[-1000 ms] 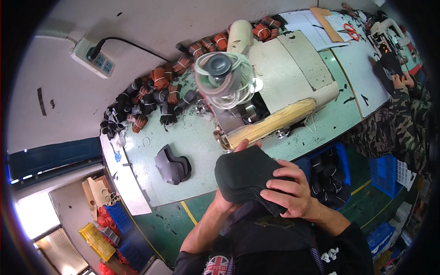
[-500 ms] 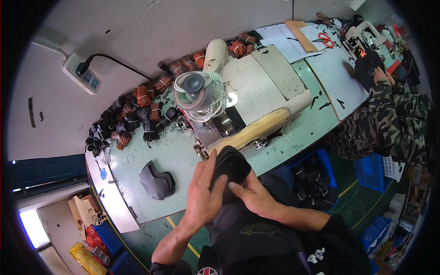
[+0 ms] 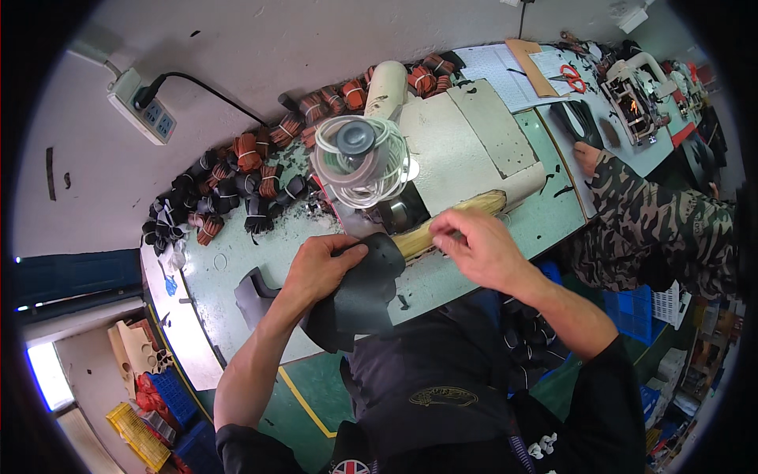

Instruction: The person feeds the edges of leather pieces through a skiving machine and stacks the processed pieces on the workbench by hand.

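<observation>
My left hand (image 3: 320, 270) grips a flat black sheet piece, like leather or rubber (image 3: 367, 280), by its upper left side, thumb on top. The piece hangs over the table's front edge, and more black material shows beneath it. My right hand (image 3: 483, 251) is apart from the piece, over a yellow padded strip (image 3: 493, 202) along the front of a cream sewing-type machine (image 3: 454, 130). Its fingertips are pinched together; whether something small is between them is hidden. Left of my left forearm lies another dark shaped piece (image 3: 253, 296), partly covered by the arm.
Bundles of black and reddish-brown strips (image 3: 249, 152) line the wall side of the green table (image 3: 209, 288). A clear cup wrapped in white cord (image 3: 357, 162) stands on the machine. At right, a co-worker's hand (image 3: 586, 156) touches a black piece (image 3: 576, 122) near red-handled scissors (image 3: 570, 77).
Both hands held the black material together before; now it lies spread in my left hand, and my right hand has moved off toward the yellow strip. The co-worker's hand has moved left along the table.
</observation>
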Action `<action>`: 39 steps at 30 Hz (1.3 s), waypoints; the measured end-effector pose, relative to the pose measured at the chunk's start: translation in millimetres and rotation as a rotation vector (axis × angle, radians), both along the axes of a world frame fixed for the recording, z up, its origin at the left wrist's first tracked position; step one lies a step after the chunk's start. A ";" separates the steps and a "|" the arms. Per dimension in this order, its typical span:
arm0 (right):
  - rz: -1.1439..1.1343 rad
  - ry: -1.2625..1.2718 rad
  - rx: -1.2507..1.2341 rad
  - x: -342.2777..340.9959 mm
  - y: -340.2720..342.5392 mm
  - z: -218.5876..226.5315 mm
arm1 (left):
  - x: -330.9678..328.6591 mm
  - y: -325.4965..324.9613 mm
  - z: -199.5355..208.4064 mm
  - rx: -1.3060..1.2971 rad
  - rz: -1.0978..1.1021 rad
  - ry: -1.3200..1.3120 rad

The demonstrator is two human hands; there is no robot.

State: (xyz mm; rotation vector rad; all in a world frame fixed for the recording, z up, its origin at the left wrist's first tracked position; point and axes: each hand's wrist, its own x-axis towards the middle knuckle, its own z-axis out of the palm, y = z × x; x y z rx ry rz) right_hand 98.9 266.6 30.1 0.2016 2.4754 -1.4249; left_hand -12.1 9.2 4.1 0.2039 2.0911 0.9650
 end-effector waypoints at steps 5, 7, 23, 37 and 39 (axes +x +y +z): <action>0.217 0.366 0.461 -18.1 16.1 2.5 | -12.4 16.4 1.0 -0.045 -0.134 0.199; 0.222 0.407 0.471 -22.7 11.0 -7.2 | -13.1 30.2 11.3 -0.084 -0.132 0.131; 0.528 -0.035 0.165 -45.1 44.2 22.1 | -12.0 37.7 8.2 -0.118 -0.045 0.126; 0.495 0.094 0.118 -50.8 42.0 11.4 | -11.0 23.7 -1.7 -0.022 0.054 0.165; 0.438 0.339 0.230 -46.5 36.0 -3.8 | -8.3 39.9 8.2 -0.084 -0.084 0.267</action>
